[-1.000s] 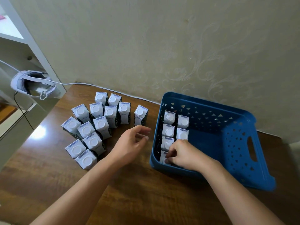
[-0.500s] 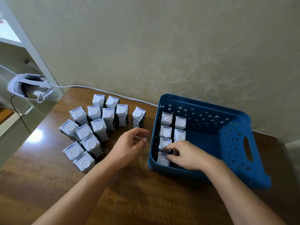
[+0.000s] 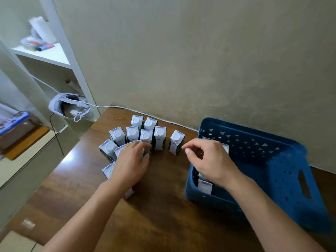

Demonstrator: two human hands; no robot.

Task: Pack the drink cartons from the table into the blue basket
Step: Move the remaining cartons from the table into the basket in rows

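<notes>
On the near part of the wooden table (image 3: 163,215), the two forearms are seen reaching away from the camera. The left hand (image 3: 130,163) is laid over the cluster of drink cartons (image 3: 145,137), its fingers curled about one carton there, though how firmly it is gripped cannot be told. The right hand (image 3: 209,160) hovers above the left wall of the blue basket (image 3: 283,180) with fingers loosely curled and nothing held. The step in hand is judged to be the next pick: a carton must be lifted clear of its close neighbours without toppling them. A lone carton (image 3: 176,143) stands between cluster and basket. Cartons already packed (image 3: 205,186) are partly hidden by the right hand. Farther off, a white headset (image 3: 70,107) and its cable (image 3: 112,106) lie beside a shelf unit (image 3: 60,59).
</notes>
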